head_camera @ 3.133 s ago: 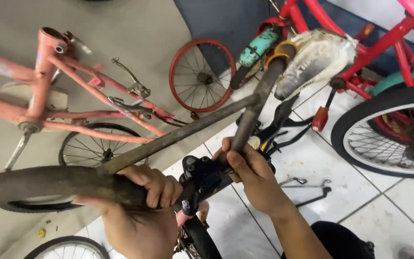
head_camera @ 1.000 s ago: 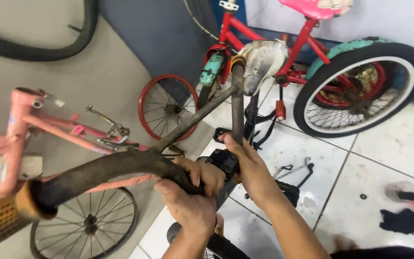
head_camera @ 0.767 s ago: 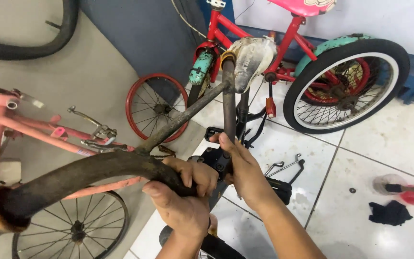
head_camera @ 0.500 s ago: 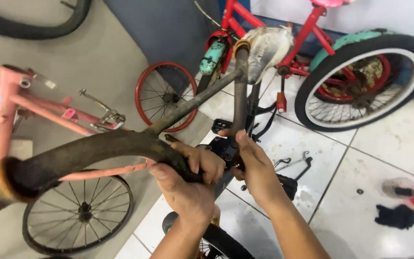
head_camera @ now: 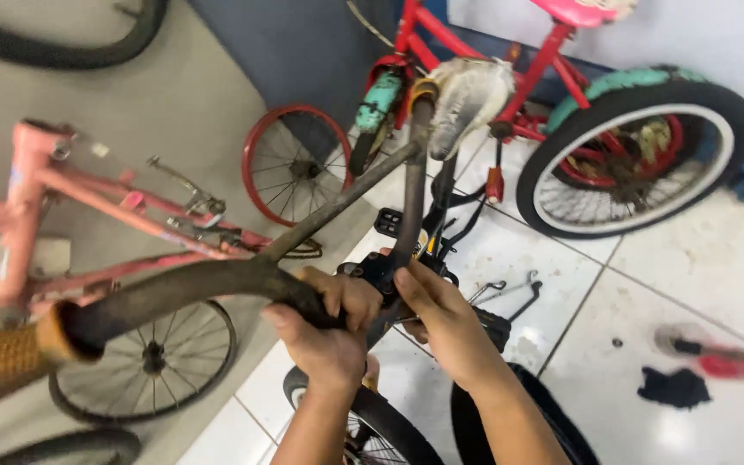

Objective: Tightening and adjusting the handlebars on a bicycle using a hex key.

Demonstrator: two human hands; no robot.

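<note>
Rust-brown handlebar (head_camera: 217, 288) crosses the head view; our left hand (head_camera: 329, 331) clenches around it near the stem, seemingly to keep it from turning. Our right hand (head_camera: 441, 319) grasps the black stem clamp (head_camera: 381, 269) beside it, fingers pressed on. Beyond stand a red bicycle (head_camera: 561, 95) and a pink frame (head_camera: 62, 198); metal tools (head_camera: 510, 288) lie on the white tiles (head_camera: 699, 275).

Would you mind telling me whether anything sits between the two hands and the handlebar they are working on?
Nothing visible does. The left hand already grips the dark handlebar near its middle, and the right hand rests against the black stem clamp beside it.
</note>
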